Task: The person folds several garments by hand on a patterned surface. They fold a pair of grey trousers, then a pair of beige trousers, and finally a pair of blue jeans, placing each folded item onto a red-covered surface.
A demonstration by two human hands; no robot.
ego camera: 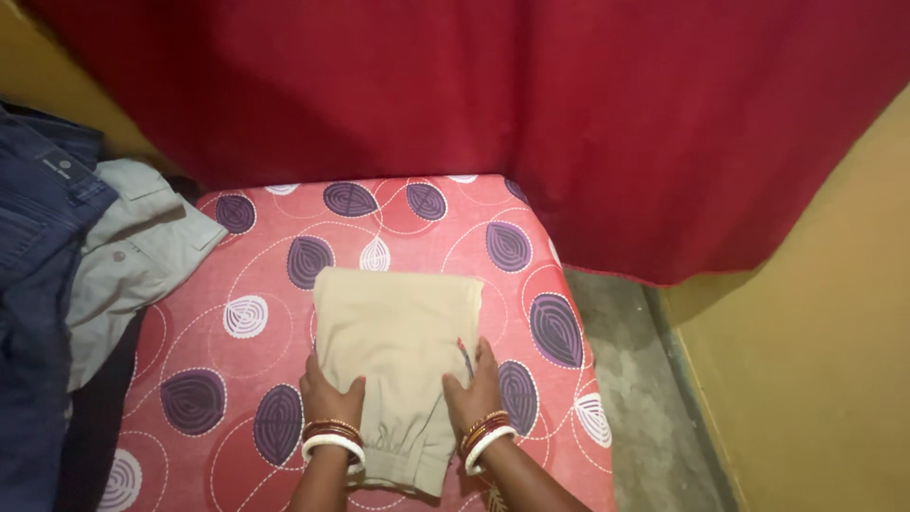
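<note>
Beige trousers sat folded up small on the red leaf-print bed, both your hands flat on them: left hand, right hand, fingers spread, gripping nothing. Fold looked nearly done; grey shirt and jeans waited unfolded.

Both forearms are bare, with no sleeves reaching the wrists. The left hand has a stack of bangles at its wrist: thin dark red and gold rings, then a broad white band nearest the forearm. The right hand wears a matching set, red-and-gold rings beside a thick white bangle.
</note>
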